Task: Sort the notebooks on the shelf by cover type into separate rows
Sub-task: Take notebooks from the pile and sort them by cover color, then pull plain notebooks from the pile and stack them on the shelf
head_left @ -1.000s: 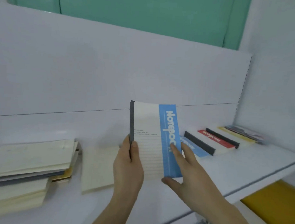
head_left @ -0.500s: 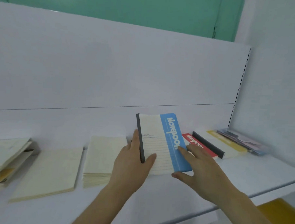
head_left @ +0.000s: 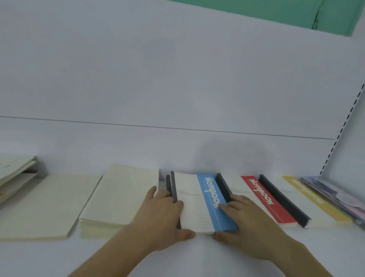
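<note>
Both hands are laid on the blue-striped notebook [head_left: 204, 202], which lies flat on the white shelf [head_left: 193, 260] between a cream stack [head_left: 116, 200] and the red-striped notebook [head_left: 264, 200]. Left hand [head_left: 161, 217] fingers are curled over its dark spine; right hand [head_left: 251, 225] fingers are kept straight on its cover.
</note>
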`<action>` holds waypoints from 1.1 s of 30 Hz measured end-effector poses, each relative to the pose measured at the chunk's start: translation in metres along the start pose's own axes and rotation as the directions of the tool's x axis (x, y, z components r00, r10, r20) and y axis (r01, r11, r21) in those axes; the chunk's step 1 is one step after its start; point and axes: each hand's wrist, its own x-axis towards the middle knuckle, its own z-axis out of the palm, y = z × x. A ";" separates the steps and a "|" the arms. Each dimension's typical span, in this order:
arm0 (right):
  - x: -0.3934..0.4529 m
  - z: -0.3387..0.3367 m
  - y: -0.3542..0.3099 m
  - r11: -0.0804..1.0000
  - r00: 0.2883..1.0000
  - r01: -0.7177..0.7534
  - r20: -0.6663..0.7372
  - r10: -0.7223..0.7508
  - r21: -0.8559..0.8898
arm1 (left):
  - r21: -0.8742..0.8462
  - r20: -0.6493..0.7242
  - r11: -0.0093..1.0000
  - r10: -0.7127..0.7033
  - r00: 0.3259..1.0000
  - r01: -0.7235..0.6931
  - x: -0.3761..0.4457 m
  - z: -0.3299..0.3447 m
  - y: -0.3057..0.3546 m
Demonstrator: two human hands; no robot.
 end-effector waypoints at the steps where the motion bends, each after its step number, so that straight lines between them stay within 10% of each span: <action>1: 0.003 0.002 0.003 1.000 1.000 0.014 0.005 -0.014 -0.005 | 0.021 0.009 1.000 -0.017 1.000 0.017 0.000 -0.001 0.002; 20: 0.040 0.000 0.033 0.979 0.979 0.189 0.060 -0.193 0.071 | -0.044 0.184 0.982 -0.171 0.968 0.182 0.011 -0.013 0.006; 33: 0.028 -0.015 0.020 0.976 0.975 0.210 -0.088 -0.205 0.057 | -0.098 -0.099 0.985 -0.155 0.983 0.145 -0.010 -0.012 0.013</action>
